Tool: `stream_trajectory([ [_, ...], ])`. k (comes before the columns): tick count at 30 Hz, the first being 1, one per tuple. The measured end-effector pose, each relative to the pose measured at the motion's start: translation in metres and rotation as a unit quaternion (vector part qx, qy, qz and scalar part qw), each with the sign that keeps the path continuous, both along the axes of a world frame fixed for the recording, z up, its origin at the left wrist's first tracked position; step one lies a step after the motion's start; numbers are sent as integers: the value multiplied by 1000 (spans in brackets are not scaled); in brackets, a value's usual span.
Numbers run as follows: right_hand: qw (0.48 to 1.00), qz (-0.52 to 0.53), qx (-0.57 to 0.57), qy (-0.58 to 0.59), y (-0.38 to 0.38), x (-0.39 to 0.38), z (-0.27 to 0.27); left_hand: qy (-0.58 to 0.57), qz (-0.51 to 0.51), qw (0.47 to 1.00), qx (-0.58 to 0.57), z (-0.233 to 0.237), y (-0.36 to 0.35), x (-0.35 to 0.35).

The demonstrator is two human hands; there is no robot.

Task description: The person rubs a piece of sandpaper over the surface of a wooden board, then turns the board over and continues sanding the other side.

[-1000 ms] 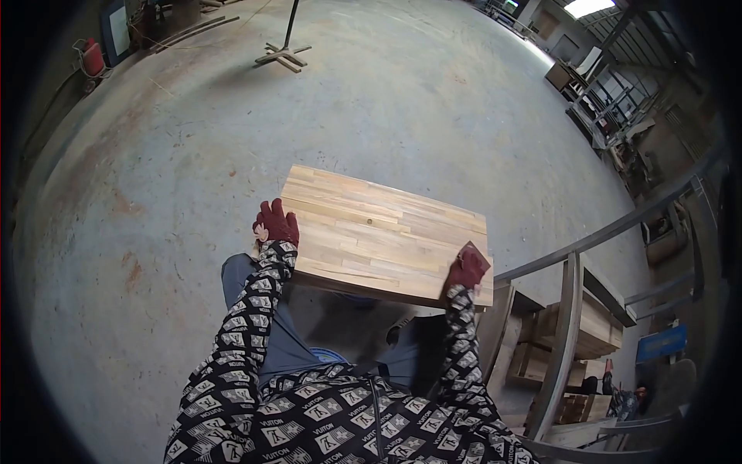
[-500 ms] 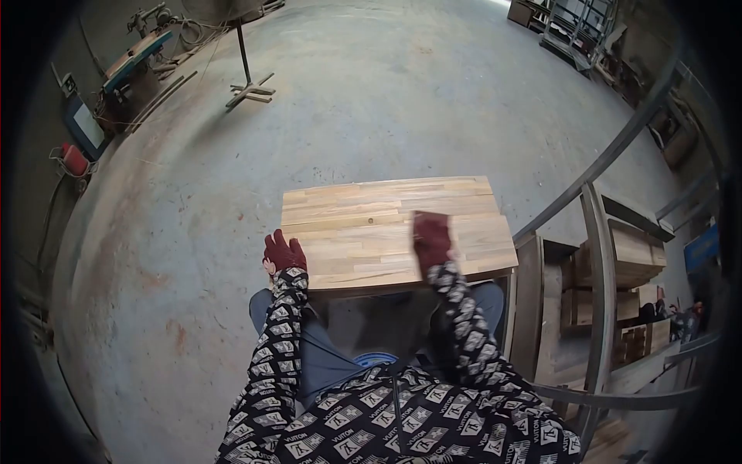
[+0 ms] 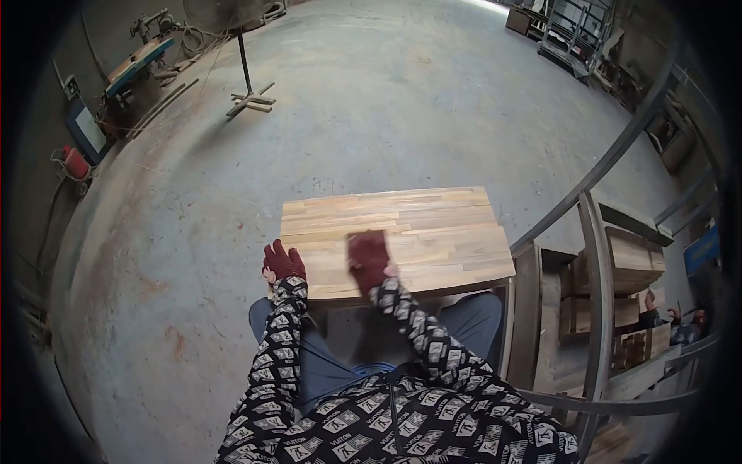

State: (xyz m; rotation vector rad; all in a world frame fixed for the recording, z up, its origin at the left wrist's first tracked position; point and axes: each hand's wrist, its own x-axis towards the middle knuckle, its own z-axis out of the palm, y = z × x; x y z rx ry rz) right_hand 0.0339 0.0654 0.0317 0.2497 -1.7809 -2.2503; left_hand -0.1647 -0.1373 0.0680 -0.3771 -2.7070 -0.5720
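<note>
A wooden panel [image 3: 440,224] of glued light and brown strips lies flat in front of my knees. My left hand [image 3: 284,261], in a maroon glove, rests at the panel's near left corner with its fingers spread. Over the near middle of the panel is my gloved right hand [image 3: 369,259], smeared by motion. Under its fingers shows a squared, reddish-brown flat piece that looks like sandpaper, pressed against the wood. The fingers' exact grip on it is hidden.
To my right stands a metal frame [image 3: 599,294] with wooden pieces [image 3: 632,255] stacked inside. A pedestal fan [image 3: 249,100] stands ahead on the left, near a workbench [image 3: 139,66]. A red fire extinguisher [image 3: 75,162] is by the left wall.
My right hand has swept left and a little nearer to me across the panel. My left hand stays at the corner. The view has tilted slightly.
</note>
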Motion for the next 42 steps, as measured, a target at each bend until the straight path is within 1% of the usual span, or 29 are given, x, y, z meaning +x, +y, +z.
stream_trajectory([
  [1, 880, 94, -464, 45, -22, -31, 4, -12, -4, 1000, -1, 1, 0, -1],
  [2, 549, 171, -815, 74, -33, -54, 9, -26, -6, 1000, -1, 1, 0, -1],
  [3, 463, 172, -867, 64, -22, -33, 28, -13, -10, 1000, 1, -1, 0, -1],
  [5, 463, 156, -867, 96, 14, 6, 23, -7, -7, 1000, 3, -3, 0, -1],
  [7, 470, 137, -851, 189, 68, 45, -3, -16, -3, 1000, 0, -3, 0, -1],
  [9, 511, 116, -807, 271, 133, 77, -10, -17, 4, 1000, 3, -2, 1, 0],
  [10, 552, 109, -771, 299, 165, 82, 4, -16, 7, 1000, 1, -3, 2, 0],
  [12, 681, 122, -639, 337, 205, 80, 32, -7, 17, 1000, -1, -6, 4, -2],
  [13, 736, 107, -579, 334, 206, 83, 38, 4, 20, 1000, -9, -8, 5, -1],
  [14, 694, 89, -628, 339, 198, 81, 30, 0, 18, 1000, -5, -9, 4, 0],
  [15, 623, 82, -698, 344, 183, 75, 15, -3, 20, 1000, -4, -7, 3, 0],
  [16, 575, 82, -738, 344, 162, 69, -2, -5, 22, 1000, -3, -4, 4, 1],
  [19, 484, 100, -824, 276, 79, 27, -27, -21, 19, 1000, -6, 2, 5, 2],
  [20, 399, 117, -876, 246, 59, 7, -39, -25, 18, 999, -5, 2, 4, 2],
  [21, 292, 130, -923, 215, 37, -14, -46, -13, 16, 1000, -3, 0, 3, 2],
  [22, 501, 72, -852, 133, 13, -24, 9, -8, 13, 1000, -8, 1, 2, 3],
  [24, 443, 91, -889, 64, 0, -15, 52, -36, 1, 999, 5, 4, 2, 3],
  [26, 411, 122, -897, 107, 16, 5, 50, -37, -6, 999, 5, -1, 1, -1],
  [27, 422, 114, -888, 143, 38, 16, 33, -31, -7, 999, 5, -2, 1, -2],
  [28, 456, 96, -865, 185, 78, 28, -18, -27, -7, 1000, 7, -2, 1, -1],
  [29, 430, 101, -864, 243, 104, 50, -16, -18, 0, 1000, -2, -3, 1, 0],
  [30, 443, 107, -846, 278, 138, 68, -26, -21, 2, 1000, 0, -4, 1, 1],
  [31, 509, 40, -813, 279, 149, 88, 1, -19, 4, 1000, -3, -3, 2, 1],
  [32, 527, 140, -748, 378, 178, 82, -11, -16, 5, 1000, -6, -2, 3, 1],
  [33, 534, 99, -744, 388, 188, 94, -5, -18, 5, 1000, -4, -2, 3, 0],
  [35, 528, 56, -751, 393, 177, 103, -14, -19, 17, 1000, -9, -3, 4, -1],
  [38, 511, 72, -780, 355, 116, 75, -32, -14, 13, 1000, -2, -4, 3, -2],
  [39, 505, 81, -797, 322, 91, 57, -29, -10, 10, 1000, -3, -3, 4, -1],
  [42, 513, 112, -838, 150, 19, 4, 25, 9, 1, 1000, 0, -1, 0, -1],
])
